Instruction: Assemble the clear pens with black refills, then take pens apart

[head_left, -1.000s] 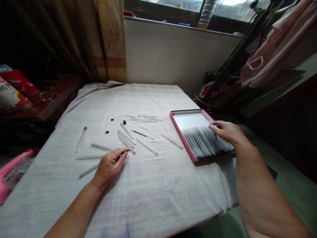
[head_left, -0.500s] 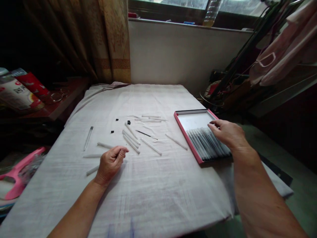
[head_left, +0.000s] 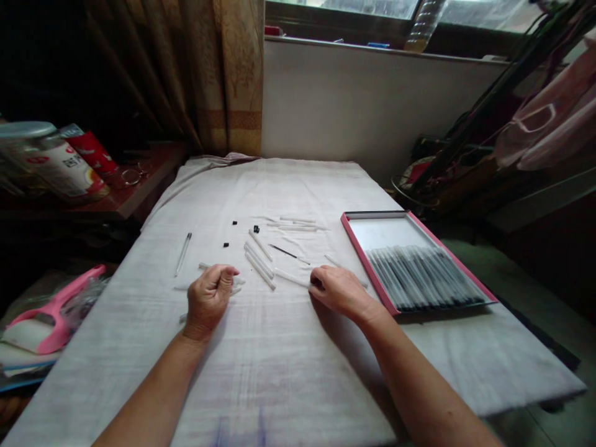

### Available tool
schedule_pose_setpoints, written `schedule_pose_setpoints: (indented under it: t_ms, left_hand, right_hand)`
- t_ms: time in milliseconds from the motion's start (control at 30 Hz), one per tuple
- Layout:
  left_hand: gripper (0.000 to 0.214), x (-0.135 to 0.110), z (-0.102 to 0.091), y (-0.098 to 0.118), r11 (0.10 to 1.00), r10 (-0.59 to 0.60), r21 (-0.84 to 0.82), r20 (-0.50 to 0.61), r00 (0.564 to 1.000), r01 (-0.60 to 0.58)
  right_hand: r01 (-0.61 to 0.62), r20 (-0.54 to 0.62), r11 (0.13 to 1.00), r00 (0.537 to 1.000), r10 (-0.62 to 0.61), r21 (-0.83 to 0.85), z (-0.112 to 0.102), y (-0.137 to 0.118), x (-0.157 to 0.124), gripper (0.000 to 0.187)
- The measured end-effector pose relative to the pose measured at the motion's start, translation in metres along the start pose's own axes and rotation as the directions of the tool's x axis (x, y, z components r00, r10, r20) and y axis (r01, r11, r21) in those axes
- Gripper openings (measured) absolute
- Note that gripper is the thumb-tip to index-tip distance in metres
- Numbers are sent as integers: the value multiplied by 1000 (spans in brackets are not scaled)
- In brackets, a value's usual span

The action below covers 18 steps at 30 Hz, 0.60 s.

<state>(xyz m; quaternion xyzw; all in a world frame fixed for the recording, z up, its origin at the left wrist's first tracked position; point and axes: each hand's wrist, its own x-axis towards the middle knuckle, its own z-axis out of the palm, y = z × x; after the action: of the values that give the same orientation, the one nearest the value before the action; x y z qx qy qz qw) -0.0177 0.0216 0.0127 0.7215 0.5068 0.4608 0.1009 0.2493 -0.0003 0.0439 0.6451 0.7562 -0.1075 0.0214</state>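
Observation:
My right hand is closed, its fingertips pinching the near right end of a clear white pen barrel. My left hand is curled with thumb against fingers, close above several pale barrels; what it holds, if anything, is hidden. More white barrels lie side by side in the middle of the cloth. A thin dark refill lies to their right. Several small black caps are scattered behind. A clear pen with a dark end lies at the left.
A pink-edged shallow box on the right holds a row of dark-tipped pens. Further barrels lie at the back of the white cloth. A jar stands on the left side table; a pink-handled object is below.
My right hand has moved left from the box to the pen barrel and taken its end. My left hand stays curled in about the same place. The view has shifted left.

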Motion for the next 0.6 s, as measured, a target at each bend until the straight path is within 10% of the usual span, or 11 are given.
schedule_pose_setpoints:
  t_ms: [233,433,600]
  left_hand:
    - [30,-14,20,29,913,380,69,211,901,-401]
    - [25,-15,20,19,920,305,157,288,908,-359]
    - [28,-11,16,6,954,219,169,179,959,-249]
  right_hand:
    - [235,-105,948,971,-216,214,-8,-10,-6,16]
    - [406,-239,775,913,-330,485,-12,-21,15,17]
    - [245,-251,797,960,-121,552,-10,-6,56,23]
